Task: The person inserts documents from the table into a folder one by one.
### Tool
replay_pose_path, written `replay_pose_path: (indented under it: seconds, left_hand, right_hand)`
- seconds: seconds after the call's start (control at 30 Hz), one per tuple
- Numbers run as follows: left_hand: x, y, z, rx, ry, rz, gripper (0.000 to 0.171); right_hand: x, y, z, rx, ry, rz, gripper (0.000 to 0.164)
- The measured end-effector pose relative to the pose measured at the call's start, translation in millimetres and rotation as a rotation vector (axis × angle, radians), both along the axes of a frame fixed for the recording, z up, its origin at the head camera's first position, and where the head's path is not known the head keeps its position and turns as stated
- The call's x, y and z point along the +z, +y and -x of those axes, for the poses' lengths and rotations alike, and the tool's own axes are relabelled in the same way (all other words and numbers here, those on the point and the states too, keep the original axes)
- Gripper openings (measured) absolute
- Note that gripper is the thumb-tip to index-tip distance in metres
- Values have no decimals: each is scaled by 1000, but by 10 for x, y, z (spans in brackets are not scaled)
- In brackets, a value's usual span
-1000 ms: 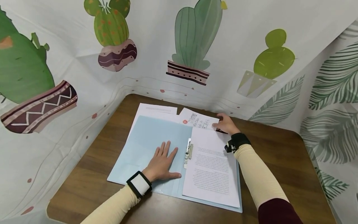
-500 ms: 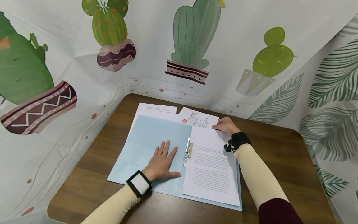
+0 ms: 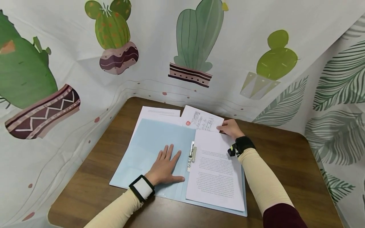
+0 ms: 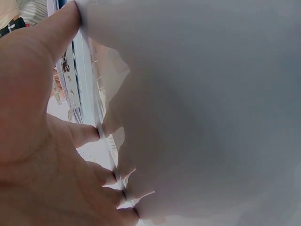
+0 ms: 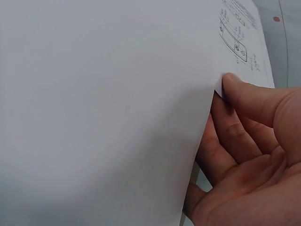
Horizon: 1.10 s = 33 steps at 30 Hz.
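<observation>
1. Printed sheet (image 3: pixel 199 118), white, with a round red mark (image 3: pixel 188 123) and a boxed diagram. It lies aslant beyond the far edge of the open folder, its near part hidden behind the folder and the page stack; its right-hand corner is in the right hand.
2. Right hand (image 3: pixel 230 127), narrow grip: pinches that corner, thumb on the printed face, fingers beneath, as the right wrist view shows.
3. Left hand (image 3: pixel 163 167), spread wide, palm down, thumb pointing toward the clip; rests on the left cover of the folder and grips nothing.
4. Folder (image 3: pixel 159 136), light blue, opened flat on the table, spine between the two covers.
5. Metal clip (image 3: pixel 191 155), silver, set along the spine, beside the left edge of the page stack.
6. Page stack (image 3: pixel 216 180), white, top page bearing lines of small text, too small to read; lies on the right cover.
7. White paper (image 3: pixel 161 111), partly under the left cover, showing along its far and left edges; a few fine lines near the top.
8. Table (image 3: pixel 273 155), dark brown wood grain, rounded corners.
9. Wristband (image 3: pixel 142 187), black with a white panel, on the left wrist.
10. Wrist camera (image 3: pixel 233 150), black, strapped on the right wrist.
11. Sleeves (image 3: pixel 263 180), cream on both forearms.
12. Cloth backdrop (image 3: pixel 154 47), white, printed with potted cacti and leaves.
</observation>
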State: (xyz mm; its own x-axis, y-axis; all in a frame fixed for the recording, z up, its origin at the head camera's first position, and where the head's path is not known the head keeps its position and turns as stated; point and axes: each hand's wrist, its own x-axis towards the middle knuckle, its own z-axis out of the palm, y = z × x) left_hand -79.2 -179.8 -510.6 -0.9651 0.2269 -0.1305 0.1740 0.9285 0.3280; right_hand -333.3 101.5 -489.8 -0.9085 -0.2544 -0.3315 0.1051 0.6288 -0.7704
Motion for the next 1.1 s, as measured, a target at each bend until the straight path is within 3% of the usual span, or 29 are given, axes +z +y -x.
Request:
replay_pose_path:
  seconds: [0.13, 0.33, 0.6, 0.8, 1.1]
  left_hand:
    - [-1, 12, -1, -3, 1, -2, 110]
    - [19, 21, -4, 1, 3, 6, 110]
    - [27, 42, -13, 8, -11, -8, 110]
    - [36, 44, -11, 5, -3, -2, 110]
    - [15, 36, -16, 1, 5, 2, 110]
  right_hand:
    - [59, 10, -14, -32, 7, 87, 32]
    - [140, 4, -16, -57, 88, 172, 35]
    - [290, -10, -47, -41, 358, 191, 29]
    - [384, 25, -14, -95, 606, 189, 21]
    - [596, 124, 5, -139, 808, 181, 19]
